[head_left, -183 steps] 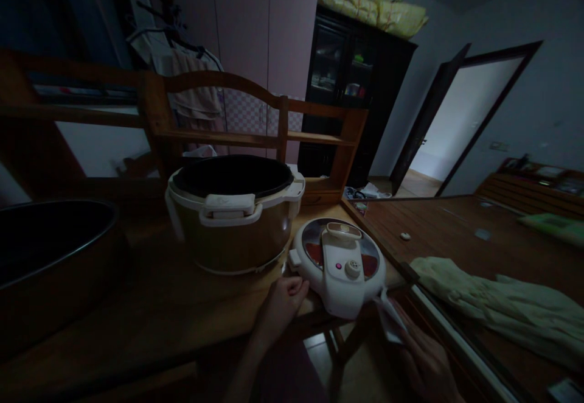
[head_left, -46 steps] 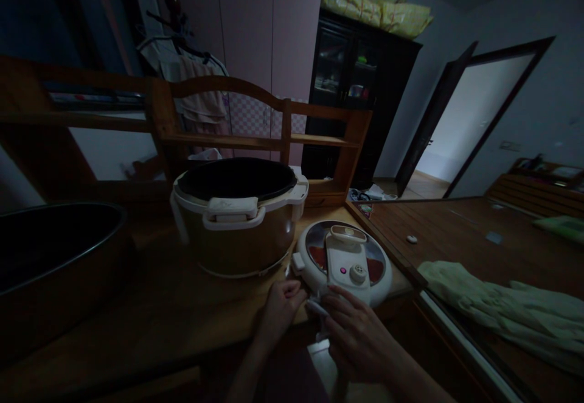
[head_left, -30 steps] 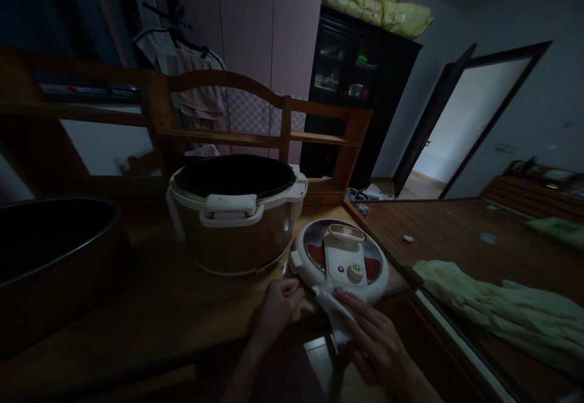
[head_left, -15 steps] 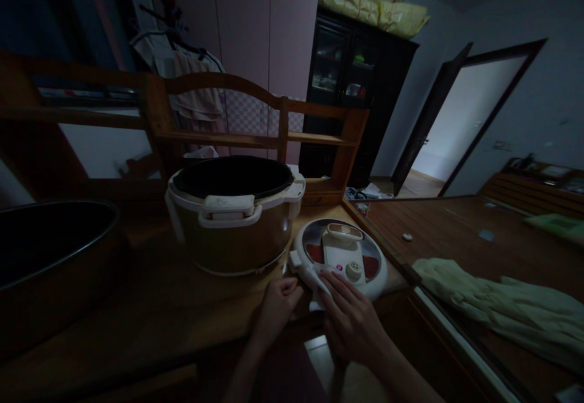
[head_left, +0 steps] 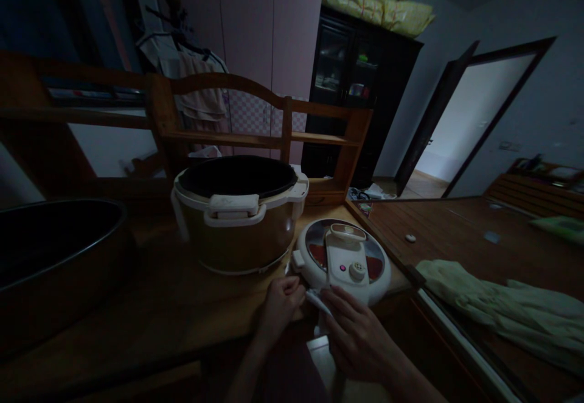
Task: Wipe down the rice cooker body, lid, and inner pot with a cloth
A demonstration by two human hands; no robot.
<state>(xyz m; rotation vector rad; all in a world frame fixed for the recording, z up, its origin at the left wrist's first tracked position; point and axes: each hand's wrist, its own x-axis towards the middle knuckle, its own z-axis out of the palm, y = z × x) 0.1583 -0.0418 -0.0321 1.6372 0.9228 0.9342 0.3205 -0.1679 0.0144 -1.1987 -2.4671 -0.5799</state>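
A round cream cooker lid (head_left: 378,287) with a silver top, a raised handle and a valve knob lies on the wooden desk. My right hand (head_left: 358,330) is at its near edge, its fingers closed on a white tissue (head_left: 319,301). Close by on the left, my left hand (head_left: 280,302) is curled closed beside the tissue's end; what it holds, if anything, is hidden. Behind my left hand stands the electric pressure cooker body (head_left: 244,241), lidless, with a dark interior and white side handles.
At the far left sits a large dark pot (head_left: 68,269) with a metal rim. A wooden shelf rack (head_left: 228,138) rises along the back of the desk (head_left: 182,311). Pale green cloth (head_left: 497,299) lies on the brown surface to the right.
My right hand has drawn the tissue down from the lid's top to its near edge. My left hand stays curled, and the tissue's end is now closer to it.
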